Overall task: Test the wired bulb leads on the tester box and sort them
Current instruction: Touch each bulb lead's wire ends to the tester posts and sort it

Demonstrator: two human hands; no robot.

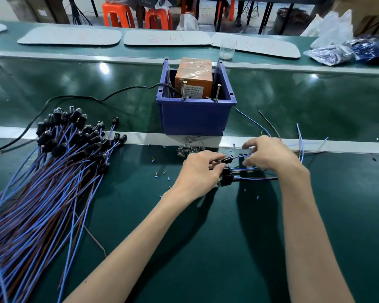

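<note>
A: What is the near bench (206, 248) topped with?
B: A dark green mat, smooth, with a dull sheen. The far belt (74, 84) is glossier and mirrors the lamps.
A: And the rail (74, 134) between them?
B: Pale grey, matt; it looks like metal.
A: The bin (195, 121)?
B: Blue moulded plastic, slightly shiny. The box (194, 80) inside is orange under glossy, wrinkled clear tape, with two bright metal screws (217, 92) in front.
A: The leads (37, 189)?
B: Smooth blue and brown plastic sheathing, black plastic sockets (59, 149), clear shiny bulbs (58, 110).
A: Far side?
B: Matt white pads (70, 36), a clear plastic cup (227, 48), and crinkled glossy bags (329, 54) at the right
</note>
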